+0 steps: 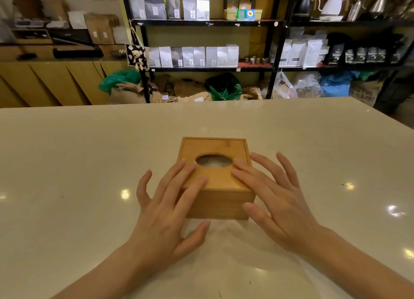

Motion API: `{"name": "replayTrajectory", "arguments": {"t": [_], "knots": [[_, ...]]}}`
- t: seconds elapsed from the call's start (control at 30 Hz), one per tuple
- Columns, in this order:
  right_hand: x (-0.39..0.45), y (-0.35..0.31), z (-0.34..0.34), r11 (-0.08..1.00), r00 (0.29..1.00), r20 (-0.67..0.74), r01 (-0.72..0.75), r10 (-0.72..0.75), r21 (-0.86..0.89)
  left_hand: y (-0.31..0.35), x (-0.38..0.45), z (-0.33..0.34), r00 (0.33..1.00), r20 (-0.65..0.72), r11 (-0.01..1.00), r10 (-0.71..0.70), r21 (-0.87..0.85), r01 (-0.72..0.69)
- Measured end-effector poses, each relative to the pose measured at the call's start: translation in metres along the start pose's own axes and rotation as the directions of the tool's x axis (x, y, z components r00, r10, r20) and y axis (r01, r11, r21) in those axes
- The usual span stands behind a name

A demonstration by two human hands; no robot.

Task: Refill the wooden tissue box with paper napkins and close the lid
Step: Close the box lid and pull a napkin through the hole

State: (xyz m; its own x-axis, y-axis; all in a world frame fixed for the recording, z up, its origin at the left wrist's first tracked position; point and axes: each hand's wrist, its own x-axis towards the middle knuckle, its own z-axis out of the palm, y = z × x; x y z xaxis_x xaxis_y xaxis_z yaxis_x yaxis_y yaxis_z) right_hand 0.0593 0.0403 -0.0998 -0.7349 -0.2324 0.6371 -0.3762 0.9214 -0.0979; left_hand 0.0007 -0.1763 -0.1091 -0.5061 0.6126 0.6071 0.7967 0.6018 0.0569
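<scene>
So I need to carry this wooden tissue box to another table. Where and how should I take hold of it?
Probably by the two flat side walls of the wooden tissue box, left hand and right hand coming in from either side. The sliding lid lies flush and offers no handle, and its oval hole gives little purchase.

Square wooden tissue box (220,203), lid (215,146) closed, napkins (212,161) inside

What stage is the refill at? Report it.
Done, apparently: pale napkins show through the lid's oval hole. In hand: the left hand and right hand lie flat on the lid, which sits in the box. Left: confirm it is fully closed.
</scene>
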Motion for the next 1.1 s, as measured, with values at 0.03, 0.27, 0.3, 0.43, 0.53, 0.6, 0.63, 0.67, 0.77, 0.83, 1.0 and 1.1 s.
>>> {"name": "replayTrajectory", "arguments": {"t": [0.03,0.27,0.3,0.43,0.53,0.6,0.63,0.67,0.77,0.83,1.0,1.1], "knots": [[0.000,0.000,0.000,1.000,1.000,0.000,0.004,-0.004,0.001,0.000,0.000,0.000,1.000,0.004,1.000,0.001,-0.011,-0.001],[0.005,0.004,-0.003,0.996,0.999,-0.027,-0.016,0.019,0.087,0.005,0.001,-0.001,1.000,0.007,0.999,0.013,-0.051,-0.013],[0.006,0.004,-0.003,0.995,0.999,-0.029,-0.020,0.023,0.096,0.005,0.000,-0.001,1.000,0.008,0.998,0.016,-0.055,-0.016],[0.009,0.003,-0.005,0.995,0.999,-0.027,-0.030,0.033,0.092,0.003,0.003,-0.004,1.000,-0.015,0.996,0.021,-0.085,-0.022],[0.025,0.002,-0.014,0.982,0.997,0.018,-0.071,0.069,0.177,-0.004,0.016,-0.014,0.998,-0.067,0.981,0.022,-0.193,-0.035],[0.043,0.004,-0.022,0.956,0.990,0.096,-0.128,0.106,0.263,-0.009,0.031,-0.024,0.994,-0.106,0.942,-0.019,-0.334,-0.017],[0.053,0.004,-0.024,0.948,0.985,0.129,-0.151,0.119,0.279,-0.012,0.038,-0.029,0.993,-0.112,0.927,-0.049,-0.375,0.003],[0.062,0.005,-0.025,0.951,0.980,0.156,-0.159,0.120,0.267,-0.014,0.046,-0.032,0.992,-0.099,0.921,-0.077,-0.389,0.033],[0.088,0.004,-0.026,0.983,0.953,0.296,-0.110,0.062,0.146,-0.022,0.067,-0.035,0.989,0.069,0.920,-0.134,-0.363,0.150],[0.101,0.001,-0.027,0.994,0.909,0.416,-0.061,0.018,0.090,-0.026,0.073,-0.031,0.968,0.213,0.924,-0.135,-0.325,0.201],[0.123,-0.006,-0.022,0.997,0.807,0.588,0.076,-0.053,-0.014,-0.030,0.075,-0.021,0.852,0.510,0.961,-0.122,-0.153,0.229],[0.131,-0.010,-0.019,0.991,0.750,0.661,0.085,0.003,-0.101,-0.030,0.073,-0.019,0.787,0.593,0.947,-0.169,-0.124,0.297]]}}
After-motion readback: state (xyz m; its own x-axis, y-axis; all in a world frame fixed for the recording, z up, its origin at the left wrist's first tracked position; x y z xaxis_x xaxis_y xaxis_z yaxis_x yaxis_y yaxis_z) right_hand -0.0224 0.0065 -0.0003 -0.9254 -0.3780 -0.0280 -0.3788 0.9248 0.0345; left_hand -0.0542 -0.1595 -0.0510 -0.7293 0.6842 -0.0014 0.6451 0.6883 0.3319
